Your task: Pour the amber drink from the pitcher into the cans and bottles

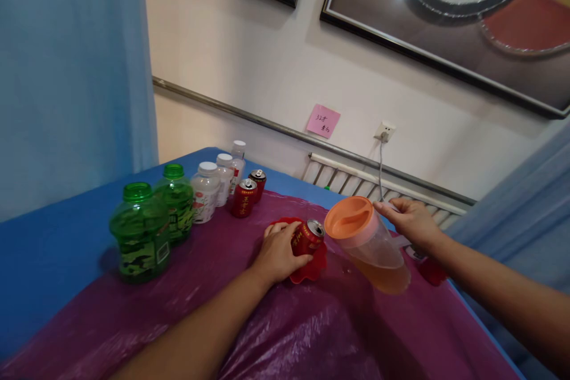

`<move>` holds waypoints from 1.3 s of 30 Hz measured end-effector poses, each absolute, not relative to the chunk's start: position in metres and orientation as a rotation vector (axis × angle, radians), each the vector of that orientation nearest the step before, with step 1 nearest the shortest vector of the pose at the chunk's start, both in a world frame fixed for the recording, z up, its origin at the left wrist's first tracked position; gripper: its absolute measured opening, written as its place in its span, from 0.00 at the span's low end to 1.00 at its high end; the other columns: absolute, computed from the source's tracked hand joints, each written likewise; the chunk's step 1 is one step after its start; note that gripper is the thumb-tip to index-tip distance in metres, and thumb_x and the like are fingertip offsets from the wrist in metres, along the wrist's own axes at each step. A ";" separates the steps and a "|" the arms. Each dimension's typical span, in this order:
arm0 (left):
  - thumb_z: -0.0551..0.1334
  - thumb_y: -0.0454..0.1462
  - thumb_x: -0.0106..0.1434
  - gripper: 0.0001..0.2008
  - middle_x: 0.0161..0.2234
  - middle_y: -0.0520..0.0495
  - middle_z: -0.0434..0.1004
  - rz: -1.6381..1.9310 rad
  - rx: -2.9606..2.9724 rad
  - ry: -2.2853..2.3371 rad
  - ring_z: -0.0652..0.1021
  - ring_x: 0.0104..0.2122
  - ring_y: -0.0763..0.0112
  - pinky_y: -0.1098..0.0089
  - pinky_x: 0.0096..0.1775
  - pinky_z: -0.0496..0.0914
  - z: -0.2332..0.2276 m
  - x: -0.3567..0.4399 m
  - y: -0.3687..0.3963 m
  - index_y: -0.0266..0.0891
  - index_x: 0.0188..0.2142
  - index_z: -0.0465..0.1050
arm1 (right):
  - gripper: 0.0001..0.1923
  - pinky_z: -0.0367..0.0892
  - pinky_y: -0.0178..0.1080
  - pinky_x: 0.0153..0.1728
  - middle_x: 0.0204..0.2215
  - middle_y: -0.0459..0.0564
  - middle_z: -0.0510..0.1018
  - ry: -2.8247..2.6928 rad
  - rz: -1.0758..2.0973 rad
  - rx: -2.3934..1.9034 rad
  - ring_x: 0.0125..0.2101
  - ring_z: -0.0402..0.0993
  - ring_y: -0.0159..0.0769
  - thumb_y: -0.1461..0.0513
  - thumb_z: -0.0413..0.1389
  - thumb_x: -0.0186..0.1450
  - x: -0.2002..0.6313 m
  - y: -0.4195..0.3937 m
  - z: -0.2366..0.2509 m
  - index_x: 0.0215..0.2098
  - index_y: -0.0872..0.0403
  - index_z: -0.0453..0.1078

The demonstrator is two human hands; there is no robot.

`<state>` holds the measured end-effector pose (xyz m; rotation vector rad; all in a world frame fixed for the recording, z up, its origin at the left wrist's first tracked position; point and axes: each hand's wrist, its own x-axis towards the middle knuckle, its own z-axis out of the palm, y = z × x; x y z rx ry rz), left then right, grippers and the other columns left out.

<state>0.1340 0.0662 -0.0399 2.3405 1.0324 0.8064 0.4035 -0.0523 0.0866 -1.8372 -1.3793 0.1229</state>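
Note:
My left hand (278, 251) is wrapped round a red drink can (307, 238) with its top opened, tilted slightly to the right. Under the can lies a red dish with a wavy rim (309, 271), partly hidden by the hand. By its handle, my right hand (412, 222) grips a clear plastic pitcher (378, 252) with an orange lid (351, 219). The pitcher leans toward the can, its lid close to the can's top but apart from it. Amber liquid (387, 276) sits low in the pitcher. No stream of liquid shows between the two.
Two green bottles (140, 237), several white-capped bottles (207, 193) and two more cans (244, 198) stand at the left and back. Purple plastic sheeting (294, 332) covers part of the blue table (44, 261). A red object (431, 271) is partly hidden behind my right forearm.

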 end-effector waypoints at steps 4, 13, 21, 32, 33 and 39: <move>0.73 0.46 0.48 0.39 0.55 0.39 0.75 0.802 2.343 1.027 0.72 0.56 0.46 0.51 0.60 0.61 -0.041 0.134 0.066 0.42 0.59 0.69 | 0.33 0.45 0.35 0.18 0.15 0.39 0.51 -1.361 0.124 -1.850 0.18 0.46 0.28 0.35 0.59 0.55 0.401 -0.053 0.089 0.16 0.50 0.54; 0.74 0.45 0.47 0.37 0.54 0.41 0.77 0.841 2.311 1.019 0.73 0.55 0.47 0.50 0.60 0.61 -0.041 0.135 0.066 0.46 0.57 0.71 | 0.34 0.46 0.35 0.16 0.13 0.39 0.52 -1.384 0.082 -1.874 0.16 0.47 0.27 0.34 0.58 0.55 0.399 -0.056 0.094 0.15 0.49 0.54; 0.74 0.45 0.47 0.37 0.53 0.41 0.77 0.851 2.317 1.013 0.74 0.55 0.46 0.50 0.59 0.62 -0.041 0.134 0.066 0.44 0.57 0.71 | 0.33 0.48 0.35 0.16 0.13 0.39 0.53 -1.374 0.053 -1.908 0.16 0.50 0.28 0.34 0.58 0.55 0.398 -0.057 0.098 0.15 0.49 0.54; 0.74 0.45 0.47 0.37 0.54 0.41 0.77 0.844 2.305 1.021 0.73 0.55 0.46 0.50 0.59 0.62 -0.039 0.134 0.065 0.45 0.57 0.71 | 0.32 0.48 0.35 0.16 0.14 0.39 0.53 -1.363 0.091 -1.899 0.16 0.50 0.28 0.35 0.59 0.56 0.400 -0.058 0.098 0.16 0.50 0.57; 0.74 0.45 0.47 0.37 0.54 0.41 0.77 0.840 2.307 1.022 0.73 0.55 0.46 0.50 0.59 0.62 -0.039 0.134 0.065 0.45 0.57 0.71 | 0.32 0.48 0.35 0.16 0.14 0.39 0.53 -1.360 0.092 -1.903 0.16 0.50 0.28 0.35 0.59 0.55 0.399 -0.058 0.098 0.16 0.50 0.56; 0.74 0.45 0.48 0.38 0.54 0.39 0.76 0.816 2.322 1.017 0.73 0.55 0.46 0.51 0.60 0.62 -0.038 0.133 0.064 0.42 0.58 0.70 | 0.32 0.48 0.34 0.17 0.14 0.39 0.52 -1.365 0.099 -1.888 0.17 0.49 0.27 0.35 0.59 0.56 0.398 -0.058 0.098 0.17 0.50 0.56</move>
